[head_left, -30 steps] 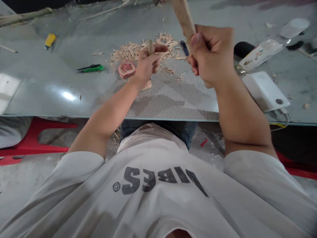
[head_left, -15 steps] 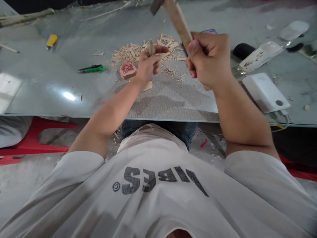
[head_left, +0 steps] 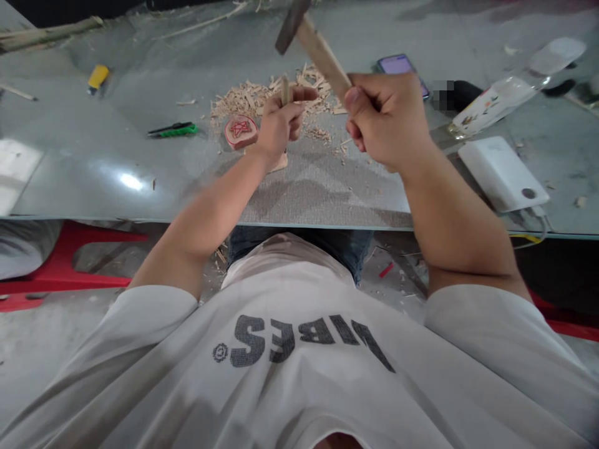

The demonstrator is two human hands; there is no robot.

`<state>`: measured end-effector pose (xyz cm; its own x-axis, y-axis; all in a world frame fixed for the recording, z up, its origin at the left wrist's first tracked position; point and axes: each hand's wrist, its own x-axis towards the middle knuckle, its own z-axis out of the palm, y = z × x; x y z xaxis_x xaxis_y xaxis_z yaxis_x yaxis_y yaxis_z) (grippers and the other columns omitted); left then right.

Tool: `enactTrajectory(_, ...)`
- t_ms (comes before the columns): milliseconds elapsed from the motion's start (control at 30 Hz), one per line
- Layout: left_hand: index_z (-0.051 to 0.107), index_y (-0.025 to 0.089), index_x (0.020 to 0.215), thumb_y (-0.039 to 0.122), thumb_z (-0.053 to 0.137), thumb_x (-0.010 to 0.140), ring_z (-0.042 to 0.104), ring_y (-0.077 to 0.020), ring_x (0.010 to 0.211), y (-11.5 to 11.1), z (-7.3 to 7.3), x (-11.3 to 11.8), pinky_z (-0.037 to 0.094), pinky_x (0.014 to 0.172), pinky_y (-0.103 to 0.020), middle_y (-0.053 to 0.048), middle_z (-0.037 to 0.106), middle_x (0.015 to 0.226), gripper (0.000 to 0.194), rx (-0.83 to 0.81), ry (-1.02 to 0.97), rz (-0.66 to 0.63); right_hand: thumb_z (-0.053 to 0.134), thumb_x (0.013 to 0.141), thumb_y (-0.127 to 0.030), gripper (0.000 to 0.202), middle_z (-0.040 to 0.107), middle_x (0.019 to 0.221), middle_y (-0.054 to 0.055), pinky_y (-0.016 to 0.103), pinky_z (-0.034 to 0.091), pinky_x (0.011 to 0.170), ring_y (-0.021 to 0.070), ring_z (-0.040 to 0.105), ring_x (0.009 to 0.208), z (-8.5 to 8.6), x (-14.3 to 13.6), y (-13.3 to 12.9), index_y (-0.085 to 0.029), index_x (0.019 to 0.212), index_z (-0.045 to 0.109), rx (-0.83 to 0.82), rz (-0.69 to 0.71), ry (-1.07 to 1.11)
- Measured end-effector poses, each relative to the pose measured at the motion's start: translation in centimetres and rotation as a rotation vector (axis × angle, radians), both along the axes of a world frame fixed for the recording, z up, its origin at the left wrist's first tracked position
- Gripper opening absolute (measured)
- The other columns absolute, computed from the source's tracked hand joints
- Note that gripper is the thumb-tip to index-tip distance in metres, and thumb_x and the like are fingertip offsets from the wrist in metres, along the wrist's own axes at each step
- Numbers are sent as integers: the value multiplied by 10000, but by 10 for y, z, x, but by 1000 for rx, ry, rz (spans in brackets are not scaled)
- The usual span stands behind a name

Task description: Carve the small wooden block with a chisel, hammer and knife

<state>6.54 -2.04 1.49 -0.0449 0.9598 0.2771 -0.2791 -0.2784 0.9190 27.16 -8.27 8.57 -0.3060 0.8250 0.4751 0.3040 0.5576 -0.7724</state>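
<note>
My right hand (head_left: pixel 388 118) is closed around the wooden handle of a hammer (head_left: pixel 322 53), whose dark metal head is raised at the top of the view. To the left, my left hand (head_left: pixel 283 121) grips what looks like a chisel (head_left: pixel 285 88). Only its slim wooden handle shows upright; the lower end is hidden by the hand. Partly under the left wrist lies a pale wood piece (head_left: pixel 279 164). A rounded wood block (head_left: pixel 241 131) with a red star and red rim sits just left of that hand. Wood shavings (head_left: pixel 246 98) are heaped behind it.
At left lie a green-handled cutter (head_left: pixel 175 130) and a yellow tool (head_left: pixel 98 78). On the right are a phone (head_left: pixel 400 64), a clear bottle (head_left: pixel 505 100) and a white power bank (head_left: pixel 503 173) with a cable. The table edge (head_left: pixel 322 226) runs before my body.
My right hand has shifted left with the hammer, and more of the hammer head and the phone now shows. My left hand has stayed in place with its grip unchanged.
</note>
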Motion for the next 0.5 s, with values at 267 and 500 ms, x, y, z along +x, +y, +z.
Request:
enactTrajectory(267,761,341,950,371,785,872,158,-168,566,-5,4,-6,137,598,-359,74,225,677,87,-48,22,-27,697,1048,-1185,929,518,639,-3,383,228,458,193,447,555,-1,0,-3,-309,788,529,-14,-21,-41)
enactTrajectory(500,786,404,983,488,864,802,138,-172,543,7,-9,1,77,577,-361,71,200,630,213,-73,-161,-52,747,1090,-1106,886,526,625,-4,398,239,479,205,448,541,1,2,-3,-315,771,509,-62,-37,-92)
